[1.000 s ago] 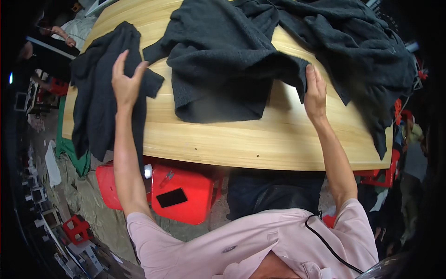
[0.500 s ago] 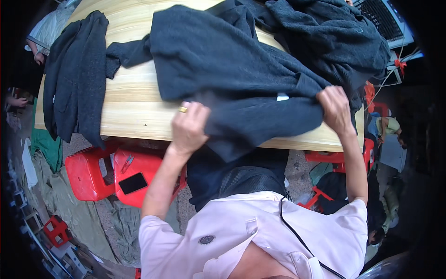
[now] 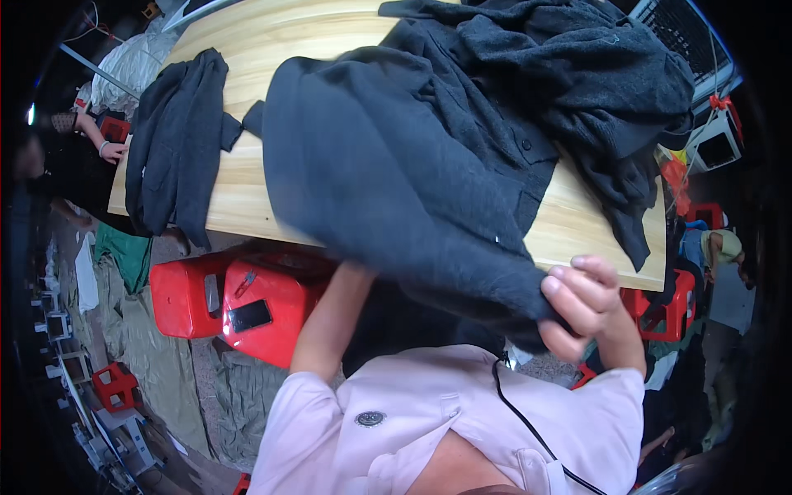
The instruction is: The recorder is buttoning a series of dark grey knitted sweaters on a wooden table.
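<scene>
A dark grey buttoned garment (image 3: 396, 173) is spread over the near side of the wooden table, and its lower part hangs past the front edge towards me. My right hand (image 3: 582, 305) is closed on its near right corner, thumb and fingers pinching the cloth. My left forearm (image 3: 330, 322) runs up under the garment, so the left hand is hidden by the cloth. A button (image 3: 526, 144) shows near the garment's right side. The garment's left part is blurred by motion.
More dark garments (image 3: 577, 74) lie heaped at the far right, and another dark garment (image 3: 177, 148) lies at the table's left end. Red stools (image 3: 272, 330) stand below the front edge, one bearing a phone (image 3: 249, 315) and small snips (image 3: 245, 283). Someone's hand (image 3: 113, 153) rests at the left table edge.
The garment has swung and spread closer to me. My left hand has gone under the cloth, out of sight. My right hand has come down and nearer, still gripping the garment.
</scene>
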`<state>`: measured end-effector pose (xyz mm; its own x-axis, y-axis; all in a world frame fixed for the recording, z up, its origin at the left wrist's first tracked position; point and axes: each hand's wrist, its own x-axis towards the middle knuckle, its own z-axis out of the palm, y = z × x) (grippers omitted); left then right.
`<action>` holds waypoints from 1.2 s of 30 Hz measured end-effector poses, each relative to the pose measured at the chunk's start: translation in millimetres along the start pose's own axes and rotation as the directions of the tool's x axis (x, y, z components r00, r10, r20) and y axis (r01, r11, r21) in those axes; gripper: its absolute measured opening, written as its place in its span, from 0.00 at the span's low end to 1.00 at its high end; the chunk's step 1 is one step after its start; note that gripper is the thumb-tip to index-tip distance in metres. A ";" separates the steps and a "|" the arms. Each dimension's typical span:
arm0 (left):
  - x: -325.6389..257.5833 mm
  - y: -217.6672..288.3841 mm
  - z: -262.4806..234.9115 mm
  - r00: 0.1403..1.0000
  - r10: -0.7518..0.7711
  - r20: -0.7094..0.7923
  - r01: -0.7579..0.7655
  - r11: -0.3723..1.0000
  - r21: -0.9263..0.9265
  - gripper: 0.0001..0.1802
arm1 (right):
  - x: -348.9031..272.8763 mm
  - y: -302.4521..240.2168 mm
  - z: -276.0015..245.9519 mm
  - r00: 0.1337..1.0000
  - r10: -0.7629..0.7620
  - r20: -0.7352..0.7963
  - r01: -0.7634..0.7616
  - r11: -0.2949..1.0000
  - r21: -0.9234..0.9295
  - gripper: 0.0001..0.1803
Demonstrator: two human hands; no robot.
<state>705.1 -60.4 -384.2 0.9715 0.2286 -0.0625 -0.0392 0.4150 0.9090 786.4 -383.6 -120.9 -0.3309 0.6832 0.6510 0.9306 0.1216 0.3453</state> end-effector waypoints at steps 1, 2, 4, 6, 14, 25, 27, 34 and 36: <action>-15.4 21.4 -4.6 0.997 0.003 -0.076 -0.020 0.973 -0.229 0.41 | -35.5 -13.2 -8.4 0.989 0.103 0.110 -0.098 0.994 -0.047 0.17; -35.5 46.1 -8.3 0.985 -0.021 -0.172 -0.058 0.896 -0.440 0.41 | -65.3 -25.8 -9.5 0.956 0.203 0.211 -0.190 0.978 -0.083 0.18; -47.4 95.2 5.4 0.950 -0.158 -0.271 -0.077 0.719 -0.691 0.43 | -118.3 -47.3 -9.2 0.883 0.379 0.278 -0.384 0.923 -0.038 0.15; -56.3 102.1 5.2 0.937 -0.145 -0.317 -0.145 0.664 -0.734 0.45 | -147.4 -61.8 -8.7 0.830 0.431 0.354 -0.455 0.891 -0.017 0.12; -60.3 101.4 19.3 0.917 -0.104 -0.385 -0.130 0.835 -0.534 0.57 | -149.5 -48.0 -24.4 0.781 0.610 0.133 -0.575 0.786 -0.225 0.11; -89.8 123.6 -50.4 0.884 -0.205 -0.420 0.055 0.938 -0.342 0.28 | -80.9 -27.6 3.0 0.352 0.283 0.892 -0.929 -0.014 0.370 0.33; -96.0 127.4 -57.2 0.843 -0.201 -0.499 0.032 0.945 -0.326 0.28 | -92.9 -0.9 39.1 0.337 0.680 0.651 -0.941 0.218 0.259 0.31; -94.6 135.7 -68.2 0.676 0.510 -0.532 0.097 0.654 0.750 0.33 | -154.6 63.0 158.3 0.230 0.970 0.081 -0.899 0.244 -0.363 0.35; -71.9 150.8 -74.5 0.671 0.589 -0.449 0.001 0.606 0.796 0.36 | -161.4 73.2 163.4 0.306 0.951 0.041 -0.872 0.297 -0.390 0.24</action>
<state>611.9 51.3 -273.4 0.5240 0.7938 0.3087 0.1630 -0.4492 0.8784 933.5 -367.3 -311.1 0.7905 0.3540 0.4998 0.5034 -0.8403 -0.2011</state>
